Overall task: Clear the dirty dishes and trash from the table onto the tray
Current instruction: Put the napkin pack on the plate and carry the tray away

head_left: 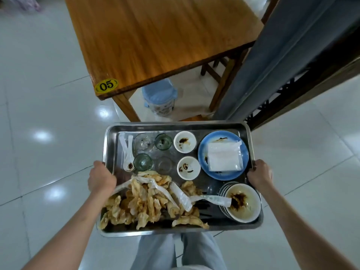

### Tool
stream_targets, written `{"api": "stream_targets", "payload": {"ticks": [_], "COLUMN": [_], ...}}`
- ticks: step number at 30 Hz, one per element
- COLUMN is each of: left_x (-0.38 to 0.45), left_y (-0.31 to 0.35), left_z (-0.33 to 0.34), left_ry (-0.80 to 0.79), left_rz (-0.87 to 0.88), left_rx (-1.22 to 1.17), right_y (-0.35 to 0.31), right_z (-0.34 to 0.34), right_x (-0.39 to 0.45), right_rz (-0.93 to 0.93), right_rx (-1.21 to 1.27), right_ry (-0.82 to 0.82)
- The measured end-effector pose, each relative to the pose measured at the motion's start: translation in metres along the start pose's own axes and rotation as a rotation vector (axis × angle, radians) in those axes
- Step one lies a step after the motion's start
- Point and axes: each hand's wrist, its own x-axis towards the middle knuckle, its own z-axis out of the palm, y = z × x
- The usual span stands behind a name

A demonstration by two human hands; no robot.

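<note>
I carry a steel tray [176, 127] in front of my body, above the floor. My left hand [101, 177] grips its left rim and my right hand [260, 174] grips its right rim. On the tray lie a heap of food scraps [148, 199] with plastic wrappers, several small glasses [163, 141], two small sauce cups [185, 142], a white spoon [127, 152], a blue plate [204, 152] with a tissue pack [224, 156], and stacked white bowls [242, 203] at the near right. The wooden table [155, 36] numbered 05 stands beyond the tray, its top bare.
Under the table stands a small bin [159, 100] with a blue liner. A grey curtain [282, 61] and a dark wooden screen [303, 90] rise on the right. A stool's legs [214, 69] show behind the table. Glossy white floor tiles [44, 114] spread to the left and right.
</note>
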Motion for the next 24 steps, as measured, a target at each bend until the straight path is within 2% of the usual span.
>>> {"api": "stream_targets", "payload": {"ticks": [13, 20, 24], "left_x": [-0.056, -0.103, -0.14], "left_y": [0.041, 0.094, 0.127], "left_z": [-0.025, -0.005, 0.016], "left_ry": [-0.082, -0.128, -0.153], "left_rz": [0.296, 0.501, 0.558], "left_rx": [0.167, 0.237, 0.271], "right_y": [0.106, 0.181, 0.227], "right_z": [-0.014, -0.026, -0.043], "right_x": [-0.108, -0.142, -0.151], "right_rz": [0.319, 0.496, 0.589], "right_rx": [0.171, 0.252, 0.28], "right_ry": [0.094, 0.128, 0.154]}}
